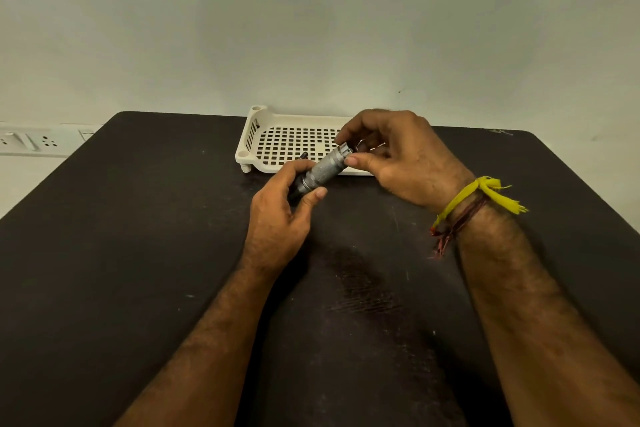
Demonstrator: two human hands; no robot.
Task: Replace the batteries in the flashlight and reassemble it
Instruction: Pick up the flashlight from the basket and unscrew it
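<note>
Here, mid-frame, I'm gripping the flashlight (pixel 322 172) with my left hand (pixel 277 218) while my right hand (pixel 398 159) is pinching its far end; the knurled metal looks rigid and grippy.

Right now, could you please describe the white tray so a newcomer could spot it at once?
On the dark tabletop, look to the far edge against the pale wall. The white plastic tray sits there behind both hands, and its square-holed grid floor makes it unmistakable.
</note>
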